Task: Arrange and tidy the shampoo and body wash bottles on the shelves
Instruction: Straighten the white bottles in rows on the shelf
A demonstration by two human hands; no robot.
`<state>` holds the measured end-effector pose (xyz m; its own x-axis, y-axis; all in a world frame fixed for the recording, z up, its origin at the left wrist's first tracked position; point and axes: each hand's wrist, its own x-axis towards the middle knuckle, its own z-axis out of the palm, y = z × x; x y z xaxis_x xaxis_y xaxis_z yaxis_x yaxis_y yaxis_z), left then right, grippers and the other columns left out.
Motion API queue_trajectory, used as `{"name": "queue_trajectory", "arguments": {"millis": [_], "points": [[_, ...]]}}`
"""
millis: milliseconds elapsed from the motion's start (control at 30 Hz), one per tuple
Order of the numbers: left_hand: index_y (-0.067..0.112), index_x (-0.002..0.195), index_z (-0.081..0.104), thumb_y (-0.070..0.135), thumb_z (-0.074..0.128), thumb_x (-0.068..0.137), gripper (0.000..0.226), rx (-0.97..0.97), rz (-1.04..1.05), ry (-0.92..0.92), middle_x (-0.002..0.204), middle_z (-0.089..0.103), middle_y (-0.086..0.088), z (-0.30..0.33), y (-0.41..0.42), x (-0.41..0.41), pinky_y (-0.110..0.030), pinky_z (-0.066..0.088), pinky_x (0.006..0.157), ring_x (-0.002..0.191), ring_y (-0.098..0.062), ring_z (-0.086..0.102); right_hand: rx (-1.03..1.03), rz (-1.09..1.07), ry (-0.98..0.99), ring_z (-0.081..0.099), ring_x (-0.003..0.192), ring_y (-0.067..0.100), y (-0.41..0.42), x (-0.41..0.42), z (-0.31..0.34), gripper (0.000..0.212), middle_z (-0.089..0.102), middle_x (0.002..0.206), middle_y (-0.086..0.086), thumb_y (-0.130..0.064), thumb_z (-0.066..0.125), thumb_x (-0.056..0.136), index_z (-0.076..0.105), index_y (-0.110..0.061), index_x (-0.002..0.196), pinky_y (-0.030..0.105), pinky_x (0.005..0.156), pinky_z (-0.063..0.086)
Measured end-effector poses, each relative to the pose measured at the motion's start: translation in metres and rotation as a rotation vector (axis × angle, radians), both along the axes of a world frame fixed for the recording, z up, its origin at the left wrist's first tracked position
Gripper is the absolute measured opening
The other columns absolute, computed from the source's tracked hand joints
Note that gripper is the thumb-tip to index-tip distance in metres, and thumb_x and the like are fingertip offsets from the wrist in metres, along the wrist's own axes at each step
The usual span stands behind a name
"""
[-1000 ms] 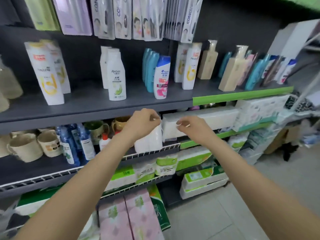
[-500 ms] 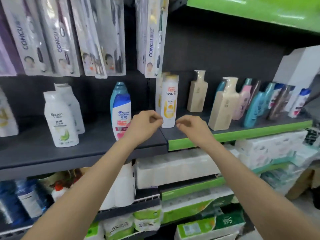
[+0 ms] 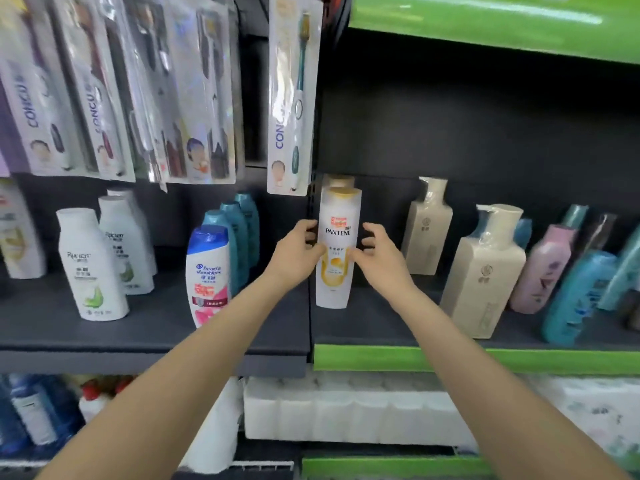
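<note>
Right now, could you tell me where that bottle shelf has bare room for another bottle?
Bare shelf lies between the Rejoice bottle and Head & Shoulders bottle, and between the Pantene bottle and front beige pump bottle. The far right is crowded.

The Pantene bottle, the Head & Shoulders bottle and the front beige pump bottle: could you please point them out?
Pantene bottle (image 3: 337, 233), head view, on its front label.
Head & Shoulders bottle (image 3: 207, 271), head view, on its white front.
Front beige pump bottle (image 3: 485, 271), head view, on its body.

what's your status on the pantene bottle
Left hand and right hand flank the white yellow-capped Pantene bottle, fingers touching its sides. Bottle upright on shelf. Nothing blocking.
</note>
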<state>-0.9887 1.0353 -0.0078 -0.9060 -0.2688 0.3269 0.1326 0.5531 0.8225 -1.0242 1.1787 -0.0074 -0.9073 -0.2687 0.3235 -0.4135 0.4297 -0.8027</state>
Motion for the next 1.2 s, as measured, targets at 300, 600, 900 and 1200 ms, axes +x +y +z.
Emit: {"name": "queue_trajectory", "arguments": {"millis": [300,600,900,1200], "points": [[0.023,0.14,0.037,0.013,0.061,0.088,0.058,0.049,-0.09,-0.007,0.12,0.057,0.0,-0.015,-0.01,-0.009,-0.018,0.045,0.079,0.099,-0.013,0.061,-0.197,0.125,-0.155,0.061,0.102,0.013,-0.013,-0.031,-0.003,0.036,0.061,0.117,0.0,-0.021,0.066,0.087,0.05,-0.017,0.12,0.027,0.078,0.053],[0.028,0.145,0.028,0.011,0.068,0.083,0.075,0.017,-0.186,0.02,0.123,0.052,0.011,-0.016,-0.008,0.0,-0.009,0.045,0.071,0.098,-0.004,0.056,-0.354,0.008,-0.047,0.067,0.089,0.011,-0.017,-0.02,-0.01,0.035,0.068,0.101,-0.003,-0.022,0.079,0.075,0.059,-0.017,0.104,0.032,0.074,0.058],[0.035,0.149,0.008,0.033,0.074,0.075,0.099,-0.244,-0.144,0.102,0.116,0.044,0.002,-0.02,0.026,0.013,-0.025,0.041,0.088,0.103,-0.011,0.046,-0.588,-0.006,-0.196,0.07,0.083,0.015,0.006,-0.005,0.004,0.026,0.07,0.092,0.002,-0.021,0.076,0.079,0.062,-0.014,0.1,0.039,0.07,0.059],[0.038,0.143,0.023,0.036,0.074,0.069,0.09,-0.286,0.043,0.177,0.097,0.055,0.003,-0.008,0.053,0.004,-0.029,0.05,0.074,0.089,-0.013,0.053,-0.56,0.142,-0.261,0.069,0.09,0.018,0.032,-0.01,0.018,0.032,0.069,0.104,0.005,-0.025,0.07,0.084,0.06,-0.014,0.112,0.031,0.062,0.06]]}}
